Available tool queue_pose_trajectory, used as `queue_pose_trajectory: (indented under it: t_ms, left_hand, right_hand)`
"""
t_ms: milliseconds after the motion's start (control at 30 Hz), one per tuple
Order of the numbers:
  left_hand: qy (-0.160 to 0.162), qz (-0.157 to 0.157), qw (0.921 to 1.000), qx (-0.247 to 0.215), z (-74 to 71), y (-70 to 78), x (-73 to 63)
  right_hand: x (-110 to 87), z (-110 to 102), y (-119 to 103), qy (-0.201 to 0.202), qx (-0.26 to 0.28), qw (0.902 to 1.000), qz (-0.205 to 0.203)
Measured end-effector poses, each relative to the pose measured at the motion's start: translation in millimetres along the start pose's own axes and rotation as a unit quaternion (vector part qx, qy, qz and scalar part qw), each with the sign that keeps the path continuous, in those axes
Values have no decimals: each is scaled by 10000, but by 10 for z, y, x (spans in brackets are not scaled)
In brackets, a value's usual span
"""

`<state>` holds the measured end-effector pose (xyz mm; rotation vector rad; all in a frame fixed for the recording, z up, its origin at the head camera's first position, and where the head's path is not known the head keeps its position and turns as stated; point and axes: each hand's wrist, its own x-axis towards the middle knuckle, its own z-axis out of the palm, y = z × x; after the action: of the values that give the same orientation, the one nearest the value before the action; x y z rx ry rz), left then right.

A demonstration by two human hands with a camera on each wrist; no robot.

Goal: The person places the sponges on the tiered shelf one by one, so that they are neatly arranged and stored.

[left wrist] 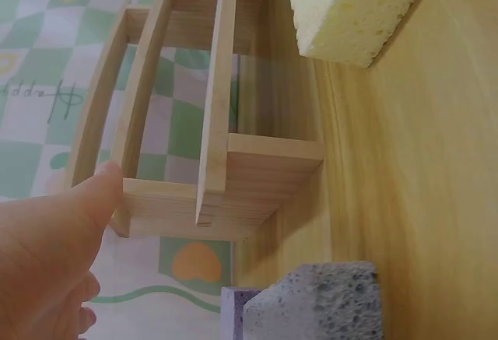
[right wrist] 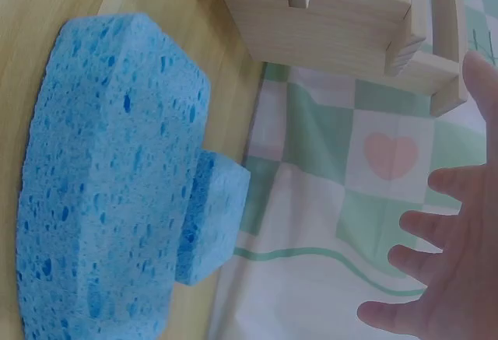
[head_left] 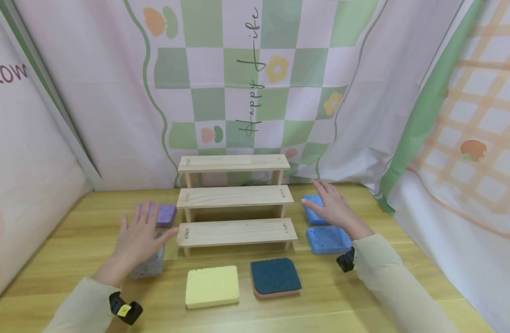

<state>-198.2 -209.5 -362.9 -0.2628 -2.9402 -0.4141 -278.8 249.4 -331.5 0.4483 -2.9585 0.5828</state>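
Observation:
My left hand (head_left: 137, 240) hovers with spread fingers over a grey pitted sponge (head_left: 153, 264) and a purple sponge (head_left: 166, 215), partly hiding both. On the other side, my right hand (head_left: 335, 209), fingers extended, is above the farther of two blue sponges. That one (head_left: 312, 216) is partly covered in the head view; the nearer blue sponge (head_left: 327, 240) shows its porous side (right wrist: 117, 177) in the right wrist view. Neither hand holds anything. Between them stands a three-step wooden rack (head_left: 236, 196), its steps bare.
In front of the rack lie a pale yellow sponge (head_left: 212, 286) and a sponge with a dark green top and pinkish base (head_left: 275, 277). Printed curtains (head_left: 92, 106) hang behind and along both sides of the wooden table (head_left: 167, 319).

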Motion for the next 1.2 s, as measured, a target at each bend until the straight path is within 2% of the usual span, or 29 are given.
queue_pose_trajectory:
  t_ms: [233, 433, 800, 1200]
  left_hand:
    - [82, 126, 9999, 65, 49, 2, -29]
    - [26, 256, 9997, -24, 91, 3, -38]
    - [-10, 535, 9980, -329, 179, 29, -57]
    - [-21, 792, 9958, -466, 285, 44, -67]
  right_hand:
    - [35, 37, 85, -5, 293, 9995, 82]
    - [37, 60, 137, -73, 544, 9984, 139]
    - [33, 107, 211, -130, 720, 9970, 267]
    - [37, 169, 348, -181, 807, 9954, 476]
